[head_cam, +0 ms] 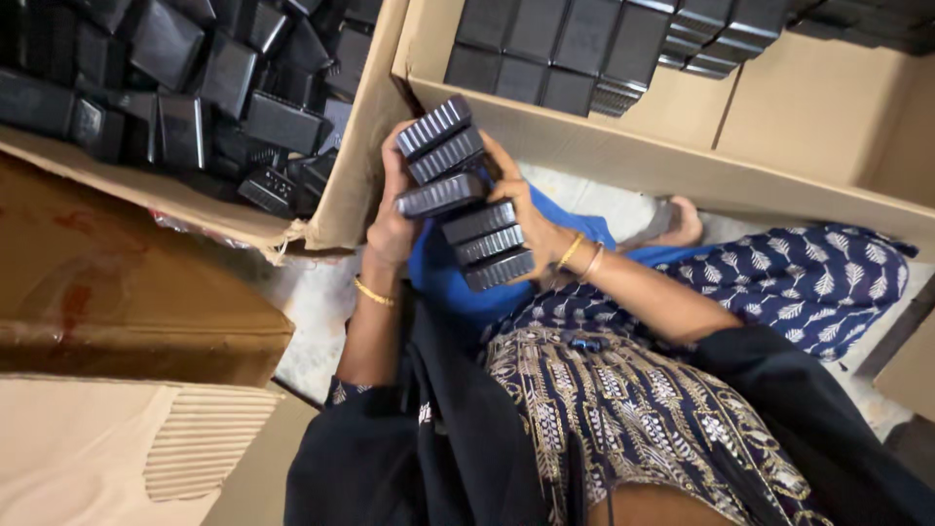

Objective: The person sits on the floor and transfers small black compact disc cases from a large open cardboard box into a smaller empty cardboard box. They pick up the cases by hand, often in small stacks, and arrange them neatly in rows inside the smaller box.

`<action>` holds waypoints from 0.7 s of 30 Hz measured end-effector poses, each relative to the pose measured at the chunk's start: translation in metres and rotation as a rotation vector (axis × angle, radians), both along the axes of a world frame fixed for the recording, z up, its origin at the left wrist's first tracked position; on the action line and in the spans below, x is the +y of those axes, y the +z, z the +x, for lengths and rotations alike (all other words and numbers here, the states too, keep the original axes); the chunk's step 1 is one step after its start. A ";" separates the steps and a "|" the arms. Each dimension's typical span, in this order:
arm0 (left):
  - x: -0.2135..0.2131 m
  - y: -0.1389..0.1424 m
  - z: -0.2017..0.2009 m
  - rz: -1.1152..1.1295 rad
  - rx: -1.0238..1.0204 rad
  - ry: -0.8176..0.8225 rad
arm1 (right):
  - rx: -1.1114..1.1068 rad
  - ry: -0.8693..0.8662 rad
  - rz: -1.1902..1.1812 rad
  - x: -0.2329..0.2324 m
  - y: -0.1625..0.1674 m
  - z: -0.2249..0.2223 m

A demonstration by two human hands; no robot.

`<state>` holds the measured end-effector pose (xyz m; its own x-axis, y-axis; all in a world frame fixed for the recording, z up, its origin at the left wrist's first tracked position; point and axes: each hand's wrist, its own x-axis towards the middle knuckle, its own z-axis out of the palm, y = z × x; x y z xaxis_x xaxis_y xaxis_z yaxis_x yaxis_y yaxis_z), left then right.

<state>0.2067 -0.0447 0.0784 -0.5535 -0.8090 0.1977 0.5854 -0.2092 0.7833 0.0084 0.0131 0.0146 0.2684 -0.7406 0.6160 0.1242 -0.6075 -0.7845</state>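
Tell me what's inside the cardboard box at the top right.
The cardboard box holds black ribbed plastic pieces packed in neat rows along its far side; part of its brown floor shows bare. Whatever lies beneath those rows is covered, and the box runs out of frame.

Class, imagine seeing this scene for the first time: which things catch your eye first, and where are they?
At centre, the left hand and right hand hold a row of black ribbed plastic blocks between them. Upper left, an open cardboard box holds a loose jumble of black blocks; upper right, another cardboard box holds them neatly stacked.
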 end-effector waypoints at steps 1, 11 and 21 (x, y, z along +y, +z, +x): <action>0.002 -0.005 0.001 0.119 -0.070 0.077 | 0.031 -0.017 -0.019 0.003 -0.006 0.004; -0.005 -0.029 0.001 -0.462 -0.437 0.371 | 0.126 -0.068 0.115 0.024 -0.039 0.010; -0.003 -0.045 -0.011 -0.273 -0.294 0.520 | 0.157 -0.315 -0.072 0.033 -0.075 0.028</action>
